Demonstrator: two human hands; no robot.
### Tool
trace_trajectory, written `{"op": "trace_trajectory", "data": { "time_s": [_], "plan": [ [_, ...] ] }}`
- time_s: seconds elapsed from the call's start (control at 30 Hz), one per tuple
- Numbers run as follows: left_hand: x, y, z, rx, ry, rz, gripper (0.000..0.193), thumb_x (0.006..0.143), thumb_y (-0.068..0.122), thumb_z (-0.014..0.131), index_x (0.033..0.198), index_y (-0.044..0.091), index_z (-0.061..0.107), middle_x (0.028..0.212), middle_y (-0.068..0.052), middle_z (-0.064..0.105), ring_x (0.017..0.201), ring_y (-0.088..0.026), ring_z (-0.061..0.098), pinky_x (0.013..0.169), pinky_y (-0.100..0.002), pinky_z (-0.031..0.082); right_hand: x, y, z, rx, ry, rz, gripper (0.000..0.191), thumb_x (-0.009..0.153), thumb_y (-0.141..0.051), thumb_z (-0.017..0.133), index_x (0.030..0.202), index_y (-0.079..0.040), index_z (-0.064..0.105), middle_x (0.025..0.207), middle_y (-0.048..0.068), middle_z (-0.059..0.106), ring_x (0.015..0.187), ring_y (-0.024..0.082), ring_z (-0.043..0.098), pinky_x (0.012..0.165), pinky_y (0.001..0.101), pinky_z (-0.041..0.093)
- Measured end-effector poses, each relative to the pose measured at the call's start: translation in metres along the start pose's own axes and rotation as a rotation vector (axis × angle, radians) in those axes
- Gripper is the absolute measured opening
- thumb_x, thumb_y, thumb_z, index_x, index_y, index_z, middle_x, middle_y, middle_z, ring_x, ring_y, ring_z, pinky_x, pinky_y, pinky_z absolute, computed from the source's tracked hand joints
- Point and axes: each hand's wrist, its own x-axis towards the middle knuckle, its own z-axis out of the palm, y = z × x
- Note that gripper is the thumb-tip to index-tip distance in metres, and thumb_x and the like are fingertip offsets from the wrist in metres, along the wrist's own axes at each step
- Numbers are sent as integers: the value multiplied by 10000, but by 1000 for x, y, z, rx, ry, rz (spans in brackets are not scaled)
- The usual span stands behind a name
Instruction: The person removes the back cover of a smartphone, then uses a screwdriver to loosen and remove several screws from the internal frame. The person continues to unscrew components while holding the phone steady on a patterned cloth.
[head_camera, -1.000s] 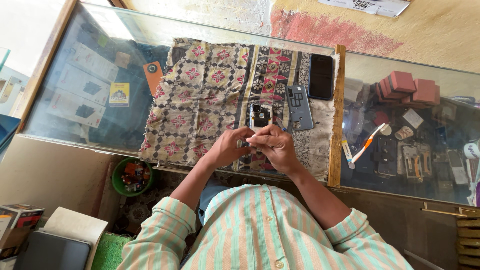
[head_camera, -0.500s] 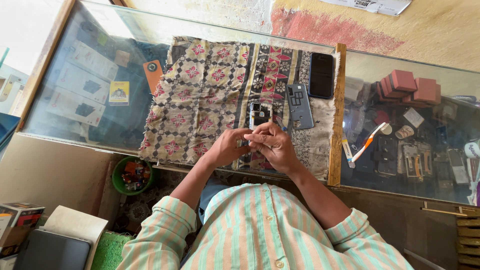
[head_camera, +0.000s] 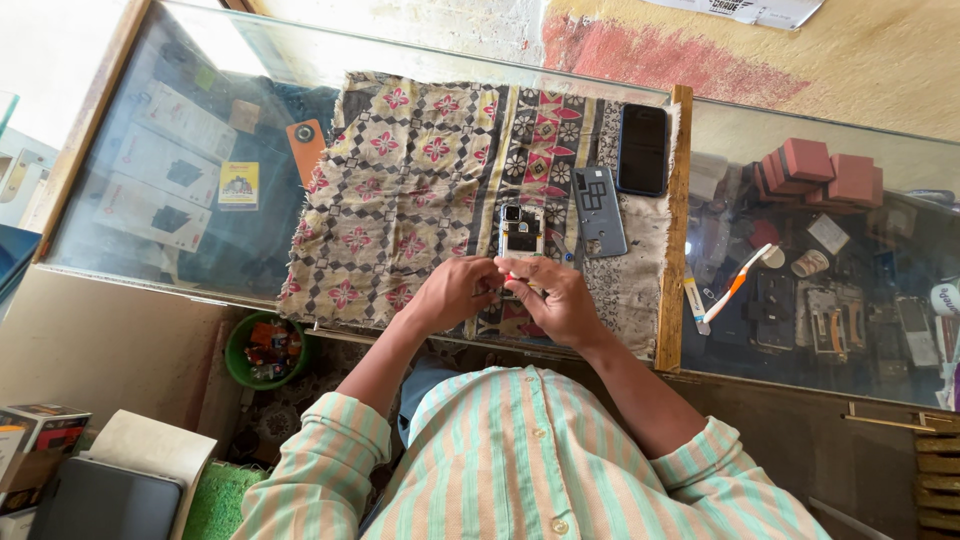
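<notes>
Left hand grips the opened phone on the patterned cloth; right hand pinches a small red-tipped tool. Keep the phone steady.

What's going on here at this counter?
A person in a striped shirt is bent over a glass counter, working on an opened phone that lies on a patterned cloth. The left hand and right hand meet at the phone's lower end, pinching something small and red. A grey back cover and a black phone lie beside it; a toothbrush rests further right.
</notes>
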Motion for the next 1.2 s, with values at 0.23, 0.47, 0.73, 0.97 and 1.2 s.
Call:
{"op": "trace_trajectory", "data": {
  "time_s": [0.23, 0.47, 0.73, 0.97, 1.2],
  "plan": [
    [0, -3, 8, 208, -5, 28, 137, 796, 122, 738, 914, 53, 743, 838, -104, 751, 808, -291, 717, 755, -441, 564, -8, 9, -5, -8, 61, 13, 336, 980, -93, 714, 1314, -111, 678, 1182, 112, 763, 1059, 213, 761, 916, 330, 636],
    [14, -14, 22, 364, -87, 88, 25, 773, 56, 664, 753, 44, 675, 694, -94, 659, 621, -257, 638, 634, -431, 546, -18, 39, -10, 29, 202, -16, 226, 1030, -154, 659, 1251, -126, 697, 1092, 98, 774, 955, 178, 770, 805, 295, 687],
    [37, -21, 36, 624, -252, 157, 212, 781, -22, 550, 600, 84, 520, 521, -22, 477, 444, -136, 399, 488, -387, 463, -38, 62, -40, 254, 415, 51, 262, 1051, -110, 664, 1309, -66, 659, 1095, 135, 751, 944, 170, 748, 839, 318, 674],
    [52, 1, 7, 423, -308, 126, 218, 689, 116, 690, 603, 71, 494, 508, -65, 481, 440, -176, 421, 449, -395, 402, -69, 60, -61, 430, 574, 269, 370, 1035, -56, 653, 1392, 13, 586, 1139, 116, 700, 985, 153, 691, 886, 323, 634],
    [132, 9, 29, 185, -142, 216, 75, 796, 5, 560, 757, 67, 545, 604, -60, 559, 487, -206, 502, 455, -410, 443, -90, 73, -73, 446, 721, 336, 368, 1024, -41, 673, 1379, 20, 599, 1121, 123, 700, 969, 154, 690, 864, 319, 617]
  ]
}}
